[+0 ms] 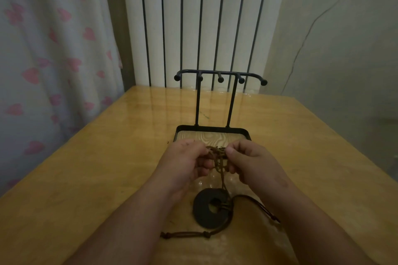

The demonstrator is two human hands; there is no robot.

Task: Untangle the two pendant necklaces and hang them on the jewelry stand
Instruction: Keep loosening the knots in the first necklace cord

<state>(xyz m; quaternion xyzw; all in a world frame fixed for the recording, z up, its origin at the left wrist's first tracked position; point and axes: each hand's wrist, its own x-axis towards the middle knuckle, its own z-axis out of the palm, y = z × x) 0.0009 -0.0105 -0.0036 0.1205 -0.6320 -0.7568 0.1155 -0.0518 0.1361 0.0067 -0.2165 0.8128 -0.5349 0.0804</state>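
between our left hand (187, 160) and right hand (247, 160), both pinching the knotted brown cords (217, 157), untangling is underway; next, tease loops apart above the dark ring pendant (212, 205).

Your surroundings: glossy wooden table (86, 168), near to far | white ribbed radiator (204, 17), far centre | heart-print curtain (53, 49), left | pale wall (355, 60), right, thin cable (310, 28) running down it
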